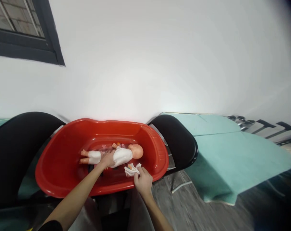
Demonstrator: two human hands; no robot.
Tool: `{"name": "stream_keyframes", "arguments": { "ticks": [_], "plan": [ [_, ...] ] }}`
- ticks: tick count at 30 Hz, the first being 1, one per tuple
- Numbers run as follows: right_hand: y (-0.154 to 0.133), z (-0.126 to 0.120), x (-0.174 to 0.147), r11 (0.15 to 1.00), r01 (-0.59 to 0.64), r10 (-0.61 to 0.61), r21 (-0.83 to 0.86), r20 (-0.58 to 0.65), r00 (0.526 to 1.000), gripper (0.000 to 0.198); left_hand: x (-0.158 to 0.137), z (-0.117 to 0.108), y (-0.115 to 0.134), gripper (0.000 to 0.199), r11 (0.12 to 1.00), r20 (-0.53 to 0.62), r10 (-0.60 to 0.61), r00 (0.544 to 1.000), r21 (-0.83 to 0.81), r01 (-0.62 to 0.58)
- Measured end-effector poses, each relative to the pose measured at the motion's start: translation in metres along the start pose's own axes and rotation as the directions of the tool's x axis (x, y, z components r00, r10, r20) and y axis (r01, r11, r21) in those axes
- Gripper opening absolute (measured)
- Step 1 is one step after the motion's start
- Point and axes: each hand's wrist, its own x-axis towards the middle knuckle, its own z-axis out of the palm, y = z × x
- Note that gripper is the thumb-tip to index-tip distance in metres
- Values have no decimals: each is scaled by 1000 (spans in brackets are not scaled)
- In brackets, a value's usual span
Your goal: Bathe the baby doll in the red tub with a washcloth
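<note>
A baby doll (122,156) in white clothing lies lengthwise in a red baby bathtub (63,154), its head to the right and its bare feet to the left. My left hand (108,159) is closed over the doll's waist, the fingers partly hidden against its body. Near the tub's front right rim, my right hand (143,180) grips a crumpled white cloth (131,170) with an orange patch, just below the doll's head. Small colourful shapes (119,145) show beside the doll's raised arm, and a dark item partly hidden by my left arm lies under the legs.
Black chairs stand left (11,150) and right (175,141) of the tub. A table with a light green cover (222,154) is farther right, with metal-and-black items (243,122) behind it. The white wall (136,64) rises behind the tub, with a dark-framed window (22,40) upper left.
</note>
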Motion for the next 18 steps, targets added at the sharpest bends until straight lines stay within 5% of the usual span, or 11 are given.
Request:
{"name": "stream_keyframes", "arguments": {
  "ticks": [8,18],
  "plan": [
    [-7,0,1,998,-51,52,-21,38,998,21,-35,4,18,85,990,-62,-18,998,142,26],
    [-9,-3,1,998,-59,57,25,61,997,24,-65,-10,40,63,961,-76,121,990,257,-98]
  ]
}}
